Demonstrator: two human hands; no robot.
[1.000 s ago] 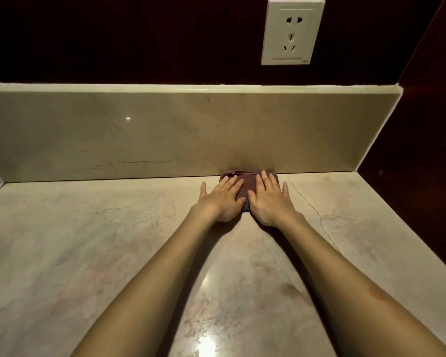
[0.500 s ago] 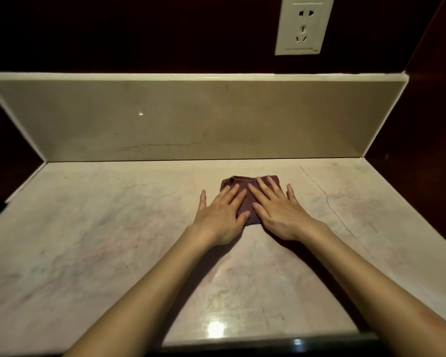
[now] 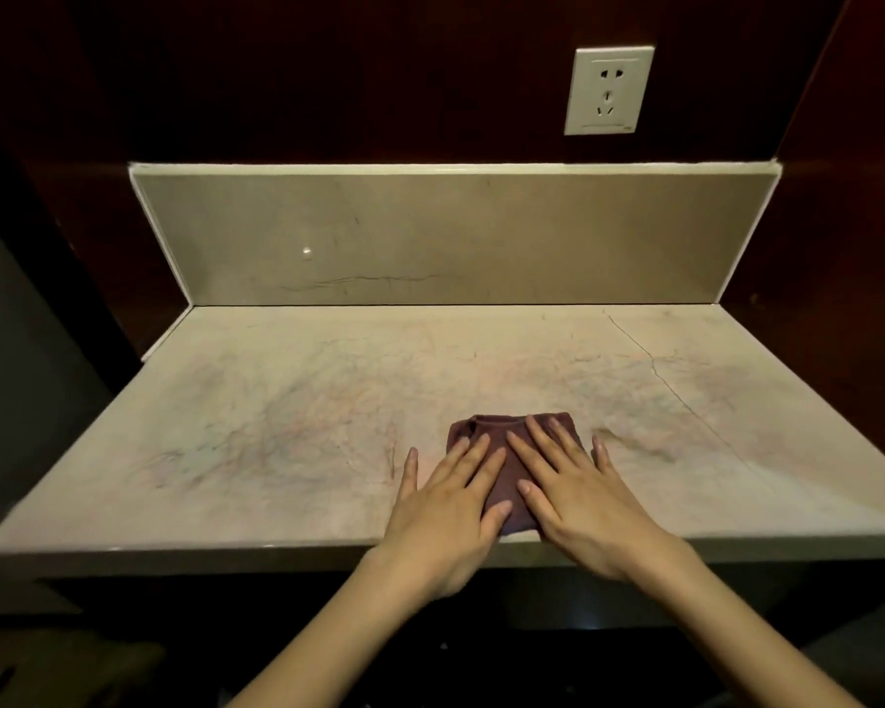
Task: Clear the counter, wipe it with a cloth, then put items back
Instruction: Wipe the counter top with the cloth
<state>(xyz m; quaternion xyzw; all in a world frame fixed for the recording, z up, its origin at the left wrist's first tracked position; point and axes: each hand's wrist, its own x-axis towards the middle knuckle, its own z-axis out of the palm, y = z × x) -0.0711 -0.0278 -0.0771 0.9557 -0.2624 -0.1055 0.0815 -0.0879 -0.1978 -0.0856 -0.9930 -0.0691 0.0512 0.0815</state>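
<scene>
The step in hand is, by my judgement, the wiping: the small folded maroon cloth (image 3: 512, 452) lies on the pale veined marble counter (image 3: 277, 426), at about 5 o'clock on the slab and touching its front edge; the left hand (image 3: 448, 508) and the right hand (image 3: 578, 503) both lie flat on it, side by side, fingers straight and slightly spread, pressing down rather than pinching or curling round the fabric.

To do this well, I would keep both palms down so the folded pad stays flat and does not bunch; work in overlapping lanes from the beige stone backsplash (image 3: 456, 237) at 12 o'clock to the front edge at 6 o'clock, then shift sideways; the stretches towards 9 o'clock and 3 o'clock look to need their share, though I cannot tell from the surface which parts are already wiped. At the front edge, ease the pressure so the cloth does not slide off the lip; take care along the thin dark crack (image 3: 655, 370) running from 1 o'clock towards 3 o'clock, where grime may lodge.

As for containers: none shows anywhere in view, so there are no contents to report; the white wall socket (image 3: 608, 90) sits above the backsplash at 1 o'clock, with nothing plugged in.
</scene>
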